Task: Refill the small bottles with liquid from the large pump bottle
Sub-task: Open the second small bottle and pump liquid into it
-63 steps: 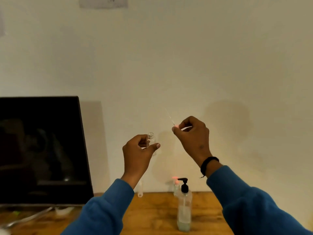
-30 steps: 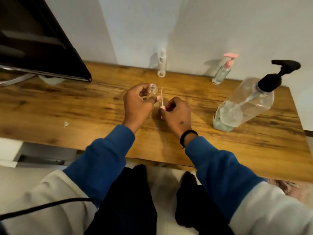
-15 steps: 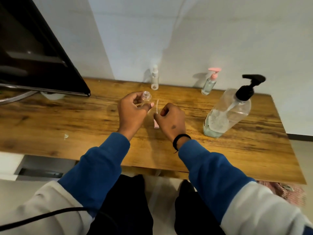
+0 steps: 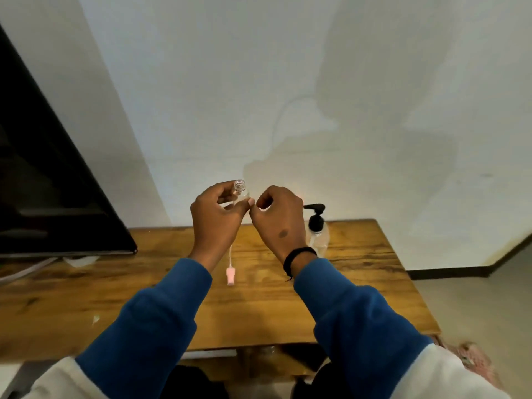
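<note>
My left hand (image 4: 214,218) holds a small clear bottle (image 4: 240,192) raised above the table, its threaded mouth uncovered. My right hand (image 4: 280,220) is right beside it with curled fingers, and nothing shows in them. The pink pump cap with its thin dip tube (image 4: 231,273) lies on the wooden table (image 4: 359,289) below my hands. The large clear pump bottle (image 4: 316,231) with a black pump head stands behind my right wrist, partly hidden by it.
A black monitor (image 4: 49,191) fills the left side, with cables under it. The table's right edge drops to the floor, where a patterned rug (image 4: 472,361) shows. A white wall backs the table.
My right hand has let the pink pump cap go; it now lies on the table. Both hands have risen, the left still holding the small bottle. The camera tilted up.
</note>
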Tool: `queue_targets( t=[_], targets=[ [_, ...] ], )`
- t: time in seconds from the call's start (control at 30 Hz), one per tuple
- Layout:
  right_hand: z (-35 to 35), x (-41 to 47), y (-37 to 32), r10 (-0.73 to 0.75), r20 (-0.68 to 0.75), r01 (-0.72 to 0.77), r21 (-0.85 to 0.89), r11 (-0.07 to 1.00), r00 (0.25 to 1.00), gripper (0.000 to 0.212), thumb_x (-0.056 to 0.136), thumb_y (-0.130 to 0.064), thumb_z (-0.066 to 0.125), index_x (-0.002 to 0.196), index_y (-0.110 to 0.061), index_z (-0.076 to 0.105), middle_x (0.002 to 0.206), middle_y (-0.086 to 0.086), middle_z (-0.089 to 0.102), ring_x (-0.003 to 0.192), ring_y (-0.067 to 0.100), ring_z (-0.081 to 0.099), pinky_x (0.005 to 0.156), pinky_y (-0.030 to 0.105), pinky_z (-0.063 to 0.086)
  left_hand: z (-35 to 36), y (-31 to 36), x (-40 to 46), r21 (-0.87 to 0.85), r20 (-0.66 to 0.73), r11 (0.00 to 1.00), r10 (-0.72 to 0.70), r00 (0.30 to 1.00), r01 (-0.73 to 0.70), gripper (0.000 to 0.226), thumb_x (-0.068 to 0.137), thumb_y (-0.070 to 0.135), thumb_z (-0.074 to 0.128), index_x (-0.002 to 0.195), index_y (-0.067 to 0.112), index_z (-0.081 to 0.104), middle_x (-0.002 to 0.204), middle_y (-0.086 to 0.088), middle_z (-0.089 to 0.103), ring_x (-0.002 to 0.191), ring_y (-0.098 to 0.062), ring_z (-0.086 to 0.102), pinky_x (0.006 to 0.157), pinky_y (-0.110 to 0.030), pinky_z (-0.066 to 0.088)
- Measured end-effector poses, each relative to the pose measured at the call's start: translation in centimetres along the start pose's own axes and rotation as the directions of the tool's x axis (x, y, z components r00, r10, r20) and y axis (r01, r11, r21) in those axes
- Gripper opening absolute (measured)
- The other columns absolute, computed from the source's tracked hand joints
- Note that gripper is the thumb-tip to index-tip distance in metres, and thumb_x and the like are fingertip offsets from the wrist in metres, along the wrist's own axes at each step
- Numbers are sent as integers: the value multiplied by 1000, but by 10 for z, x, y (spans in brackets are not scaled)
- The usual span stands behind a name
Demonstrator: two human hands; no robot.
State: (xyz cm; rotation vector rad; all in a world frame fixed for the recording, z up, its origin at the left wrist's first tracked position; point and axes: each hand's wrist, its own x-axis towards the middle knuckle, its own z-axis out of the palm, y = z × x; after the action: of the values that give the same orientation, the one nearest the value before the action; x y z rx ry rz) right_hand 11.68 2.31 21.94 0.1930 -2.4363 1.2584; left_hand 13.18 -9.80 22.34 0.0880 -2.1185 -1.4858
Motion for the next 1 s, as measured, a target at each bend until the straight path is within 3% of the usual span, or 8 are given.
queue_targets(
  t=[0.23,0.37,0.5,0.6,0.67,0.8,1.0],
  targets=[
    [-74,0,8,-14,-159,13,-7,1000,987,10,82,-26,68,79,-19,62,81,-7,61,74,9,57,63,21,46,42,50,-14,-46,74,995,94,993,-91,42,76,21,86,115,19,72,104,7,73,96,-7,68,74,-4,48],
    [-94,-1,26,12,-233,-12,1,1000,972,9,81,-22,69,78,-19,61,82,-8,61,73,11,60,67,29,53,61,43,-26,-55,118,996,79,990,-73,45,77,22,85,120,18,70,109,4,72,99,-7,66,71,0,45],
    [-91,-10,51,49,-302,-32,63,998,952,11,80,-22,72,75,-21,63,80,-10,60,69,8,60,65,28,53,73,16,-42,-77,172,997,46,984,-33,45,80,21,83,123,23,68,116,6,68,104,-3,63,73,-2,46],
    [-76,-15,63,74,-364,-35,113,993,928,12,81,-23,74,75,-20,65,78,-10,62,73,6,57,66,23,48,80,-13,-54,-105,181,994,10,983,9,48,81,20,82,127,23,67,117,5,67,107,-6,64,83,-15,53],
    [-63,-12,68,95,-425,-32,152,988,900,12,81,-23,74,75,-20,65,78,-9,62,78,9,58,69,29,50,87,-31,-58,-128,177,991,-11,984,35,50,82,20,81,129,24,65,115,3,66,108,-10,63,84,-20,54],
    [-47,-6,71,91,-567,23,190,982,819,10,81,-19,75,75,-18,67,81,-8,63,80,14,60,67,37,52,88,-44,-64,-206,168,977,-23,985,58,50,84,18,76,127,39,61,115,-1,65,111,-16,62,81,-15,52],
    [-30,-14,98,-81,-617,197,123,973,783,5,83,-4,76,87,-2,73,93,6,68,89,17,66,72,32,56,85,-66,-57,-229,219,973,51,974,1,57,87,14,71,141,18,54,125,-2,64,117,-19,63,85,-14,51]
  ],
)
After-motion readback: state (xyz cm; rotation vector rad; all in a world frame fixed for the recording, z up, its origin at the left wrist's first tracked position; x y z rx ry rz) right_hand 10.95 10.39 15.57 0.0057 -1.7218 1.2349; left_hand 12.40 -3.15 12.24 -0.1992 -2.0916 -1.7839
